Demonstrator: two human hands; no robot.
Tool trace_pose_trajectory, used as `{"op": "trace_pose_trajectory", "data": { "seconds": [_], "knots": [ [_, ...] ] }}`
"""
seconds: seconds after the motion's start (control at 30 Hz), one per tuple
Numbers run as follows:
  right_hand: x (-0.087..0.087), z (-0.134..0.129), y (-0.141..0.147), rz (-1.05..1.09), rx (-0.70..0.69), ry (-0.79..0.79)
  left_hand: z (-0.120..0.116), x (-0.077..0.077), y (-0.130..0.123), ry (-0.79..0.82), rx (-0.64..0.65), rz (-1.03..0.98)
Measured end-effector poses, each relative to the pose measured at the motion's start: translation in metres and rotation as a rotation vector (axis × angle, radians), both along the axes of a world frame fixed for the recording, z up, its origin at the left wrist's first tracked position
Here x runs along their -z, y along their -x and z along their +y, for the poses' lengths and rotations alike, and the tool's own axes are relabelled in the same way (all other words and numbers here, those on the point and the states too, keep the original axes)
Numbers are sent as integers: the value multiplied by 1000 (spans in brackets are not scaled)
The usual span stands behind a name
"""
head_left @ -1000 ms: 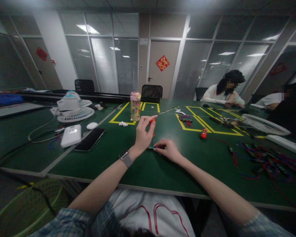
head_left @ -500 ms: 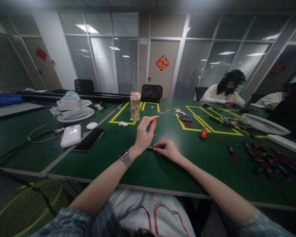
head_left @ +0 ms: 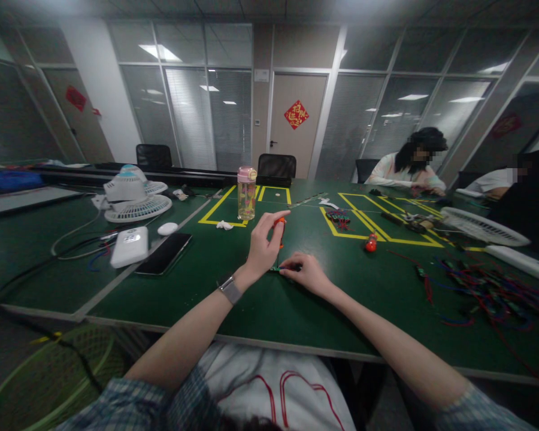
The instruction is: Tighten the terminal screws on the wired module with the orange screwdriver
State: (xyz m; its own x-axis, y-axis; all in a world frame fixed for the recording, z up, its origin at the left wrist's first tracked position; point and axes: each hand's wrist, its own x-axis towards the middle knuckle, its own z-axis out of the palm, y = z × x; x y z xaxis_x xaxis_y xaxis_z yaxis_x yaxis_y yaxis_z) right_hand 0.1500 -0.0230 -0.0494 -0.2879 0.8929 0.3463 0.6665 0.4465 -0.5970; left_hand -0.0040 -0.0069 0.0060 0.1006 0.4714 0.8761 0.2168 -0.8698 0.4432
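My left hand (head_left: 261,246) is closed around the orange handle of a screwdriver (head_left: 282,224), which stands upright with its thin shaft pointing down. The shaft reaches a small green circuit board (head_left: 275,269) lying on the green tabletop. My right hand (head_left: 309,273) rests on the table just right of the board, thumb and fingers pinching its right end. Part of the board is hidden by these fingers, and whether the screwdriver's tip sits in a screw is too small to tell.
On the left lie a phone (head_left: 164,254), a white power bank (head_left: 129,246) and a white fan (head_left: 137,200). A drink bottle (head_left: 246,194) stands ahead. A red screwdriver (head_left: 371,242) and a heap of wired boards (head_left: 489,293) are to the right. A co-worker (head_left: 404,170) sits across the table.
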Motion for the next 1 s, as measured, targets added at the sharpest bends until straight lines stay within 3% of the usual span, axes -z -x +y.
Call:
{"op": "trace_pose_trajectory", "data": {
  "seconds": [0.17, 0.37, 0.6, 0.83, 1.0],
  "knots": [
    [0, 0, 0, 3, -12, -3, -1, -1, 1, 29, 34, -8],
    [4, 2, -2, -1, -1, -15, -2, -2, 0, -30, -83, -17],
    [0, 0, 0, 1, -4, -5, -3, 0, 0, 11, 20, -22],
    [1, 1, -1, -5, -11, -12, -3, -1, 0, -57, -96, -28],
    [1, 1, -1, -5, -4, 0, -1, 0, 0, -7, -25, -43]
  ]
}}
